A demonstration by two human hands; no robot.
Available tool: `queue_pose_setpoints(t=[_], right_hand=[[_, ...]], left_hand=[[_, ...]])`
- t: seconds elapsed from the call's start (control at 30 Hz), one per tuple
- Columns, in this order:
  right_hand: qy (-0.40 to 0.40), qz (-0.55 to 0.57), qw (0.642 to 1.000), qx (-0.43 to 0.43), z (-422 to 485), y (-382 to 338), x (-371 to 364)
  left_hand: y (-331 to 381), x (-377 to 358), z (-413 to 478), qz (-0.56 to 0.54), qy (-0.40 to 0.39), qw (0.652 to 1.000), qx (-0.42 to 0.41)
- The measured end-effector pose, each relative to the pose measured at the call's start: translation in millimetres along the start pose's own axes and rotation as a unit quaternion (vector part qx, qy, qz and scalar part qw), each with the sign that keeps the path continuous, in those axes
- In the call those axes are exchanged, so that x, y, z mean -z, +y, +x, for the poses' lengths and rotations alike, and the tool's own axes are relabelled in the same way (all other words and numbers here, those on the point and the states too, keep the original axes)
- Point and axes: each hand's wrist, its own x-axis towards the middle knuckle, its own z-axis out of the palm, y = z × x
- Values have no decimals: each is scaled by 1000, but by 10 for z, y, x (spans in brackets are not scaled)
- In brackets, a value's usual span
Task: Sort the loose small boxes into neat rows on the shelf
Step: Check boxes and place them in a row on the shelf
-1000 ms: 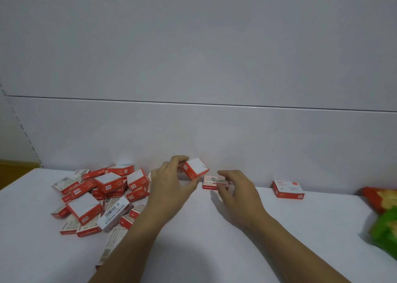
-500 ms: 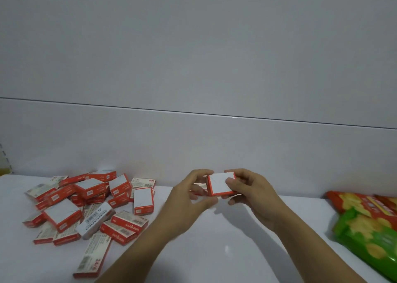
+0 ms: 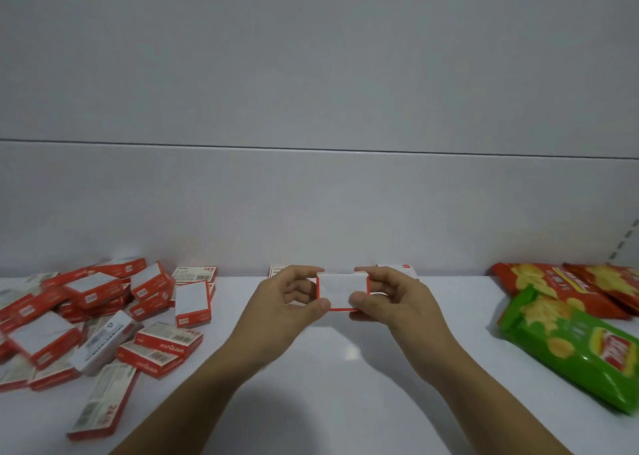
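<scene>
A red-edged small box (image 3: 342,290) is held above the middle of the shelf (image 3: 345,368), white face up, while a heap of boxes (image 3: 93,287) lies jumbled at its left end.

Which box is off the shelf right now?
The white-faced box pinched between left hand and right hand; the rest lie on the shelf.

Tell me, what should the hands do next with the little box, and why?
Probably lower the held box to the back wall, between the two boxes lying there, to build a row. The left hand and right hand both pinch it above the shelf.
</scene>
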Motion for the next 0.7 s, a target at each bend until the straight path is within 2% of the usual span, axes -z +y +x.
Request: queue_pose_setpoints(t=[0.3, 0.57, 0.7], right_hand=[[-20, -27, 999, 11, 27, 19, 40], [-39, -46, 998, -1, 6, 15, 47], [-69, 36, 995, -59, 6, 6, 48]], left_hand=[[5, -13, 1, -40, -13, 999, 3], [-8, -4, -8, -28, -12, 999, -14], [-51, 13, -3, 37, 23, 997, -63]])
